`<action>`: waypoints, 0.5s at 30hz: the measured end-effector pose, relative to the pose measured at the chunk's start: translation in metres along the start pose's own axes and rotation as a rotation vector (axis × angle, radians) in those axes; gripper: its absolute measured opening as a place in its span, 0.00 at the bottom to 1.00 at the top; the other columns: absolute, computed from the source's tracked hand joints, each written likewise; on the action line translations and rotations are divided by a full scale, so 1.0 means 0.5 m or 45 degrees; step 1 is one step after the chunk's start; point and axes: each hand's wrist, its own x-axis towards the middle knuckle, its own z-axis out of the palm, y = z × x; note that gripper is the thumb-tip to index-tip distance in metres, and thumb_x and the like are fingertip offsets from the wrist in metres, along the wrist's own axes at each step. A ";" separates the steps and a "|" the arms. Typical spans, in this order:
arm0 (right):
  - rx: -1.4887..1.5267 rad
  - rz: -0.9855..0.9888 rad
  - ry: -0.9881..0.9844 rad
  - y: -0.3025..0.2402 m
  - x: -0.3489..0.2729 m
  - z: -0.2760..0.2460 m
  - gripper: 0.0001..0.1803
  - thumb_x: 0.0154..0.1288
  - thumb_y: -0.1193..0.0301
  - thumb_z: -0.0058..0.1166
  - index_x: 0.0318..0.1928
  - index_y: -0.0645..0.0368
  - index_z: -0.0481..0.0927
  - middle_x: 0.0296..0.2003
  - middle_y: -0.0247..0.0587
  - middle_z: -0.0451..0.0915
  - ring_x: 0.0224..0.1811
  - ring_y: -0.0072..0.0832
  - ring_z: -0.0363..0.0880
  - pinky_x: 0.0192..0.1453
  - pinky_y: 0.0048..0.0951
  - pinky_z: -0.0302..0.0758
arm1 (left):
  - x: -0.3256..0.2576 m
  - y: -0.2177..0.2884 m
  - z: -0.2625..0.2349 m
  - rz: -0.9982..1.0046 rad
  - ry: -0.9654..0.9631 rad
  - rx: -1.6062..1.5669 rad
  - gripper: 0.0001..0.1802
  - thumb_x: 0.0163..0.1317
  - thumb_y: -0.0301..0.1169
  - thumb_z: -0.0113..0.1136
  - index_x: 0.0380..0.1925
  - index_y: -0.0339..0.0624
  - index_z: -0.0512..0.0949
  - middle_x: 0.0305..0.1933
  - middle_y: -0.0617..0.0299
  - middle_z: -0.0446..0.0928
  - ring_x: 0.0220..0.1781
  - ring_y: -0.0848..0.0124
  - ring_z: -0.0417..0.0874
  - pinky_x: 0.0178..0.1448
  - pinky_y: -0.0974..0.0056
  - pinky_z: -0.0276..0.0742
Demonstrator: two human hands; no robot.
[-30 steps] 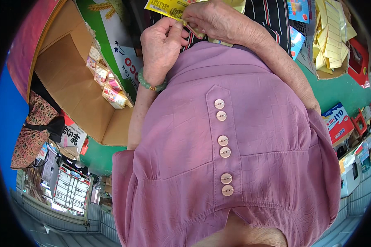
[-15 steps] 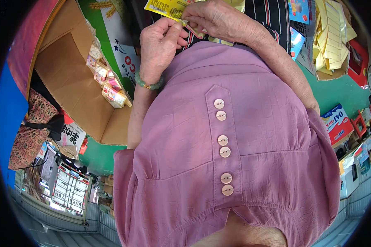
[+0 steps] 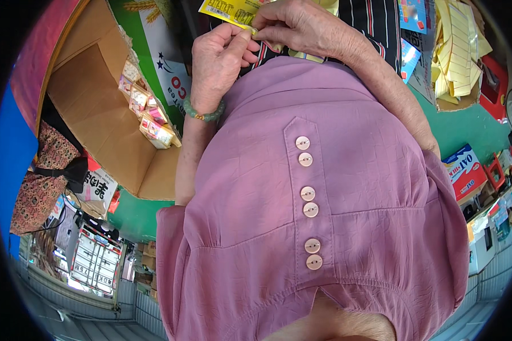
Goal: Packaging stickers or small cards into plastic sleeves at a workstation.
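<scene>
Since the earlier frame, the right hand's (image 3: 307, 28) fingertips have closed in on the left hand's (image 3: 219, 57) at the yellow packet's (image 3: 230, 8) near corner. Left thumb and forefinger pinch that corner; the right fingers are bent, their hold unclear. The packet sits far off, beside striped cloth (image 3: 384, 25), right of an open cardboard box (image 3: 99, 102).
</scene>
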 end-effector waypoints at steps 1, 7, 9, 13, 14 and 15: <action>-0.001 0.001 -0.001 -0.002 0.001 -0.002 0.08 0.62 0.71 0.52 0.35 0.65 0.79 0.27 0.47 0.79 0.30 0.38 0.80 0.35 0.33 0.74 | 0.001 0.000 -0.001 0.000 0.000 -0.002 0.09 0.65 0.29 0.54 0.32 0.35 0.79 0.27 0.62 0.81 0.24 0.79 0.80 0.27 0.75 0.75; 0.149 -0.017 0.006 -0.002 0.006 -0.005 0.06 0.61 0.74 0.52 0.33 0.64 0.79 0.24 0.46 0.78 0.28 0.34 0.79 0.34 0.31 0.74 | 0.001 -0.003 -0.010 0.018 -0.023 0.047 0.09 0.65 0.30 0.54 0.32 0.35 0.79 0.27 0.62 0.81 0.24 0.78 0.80 0.27 0.74 0.75; 0.248 0.082 -0.054 -0.008 0.008 -0.007 0.06 0.61 0.74 0.51 0.32 0.64 0.79 0.24 0.45 0.78 0.28 0.34 0.79 0.34 0.32 0.74 | 0.000 -0.004 -0.011 0.027 -0.030 0.039 0.09 0.65 0.30 0.54 0.31 0.35 0.79 0.27 0.62 0.81 0.24 0.78 0.81 0.27 0.74 0.75; 0.121 -0.021 -0.004 0.003 0.006 0.002 0.05 0.61 0.74 0.51 0.33 0.64 0.77 0.25 0.47 0.78 0.28 0.38 0.79 0.33 0.33 0.73 | 0.000 0.000 -0.010 0.019 -0.034 0.016 0.09 0.65 0.29 0.54 0.31 0.35 0.79 0.27 0.62 0.81 0.24 0.78 0.81 0.27 0.75 0.74; 0.056 -0.066 0.024 0.008 0.006 0.008 0.05 0.61 0.75 0.50 0.32 0.64 0.76 0.25 0.48 0.77 0.28 0.40 0.79 0.33 0.34 0.73 | 0.000 0.000 -0.010 0.020 -0.032 0.012 0.09 0.65 0.29 0.54 0.31 0.35 0.79 0.26 0.62 0.81 0.24 0.78 0.81 0.26 0.75 0.74; -0.009 -0.110 0.052 0.009 0.006 0.011 0.05 0.61 0.75 0.50 0.32 0.64 0.75 0.26 0.49 0.77 0.29 0.42 0.79 0.32 0.35 0.73 | 0.000 0.000 -0.011 0.021 -0.030 0.008 0.09 0.65 0.29 0.54 0.31 0.35 0.79 0.26 0.62 0.81 0.23 0.78 0.81 0.26 0.75 0.74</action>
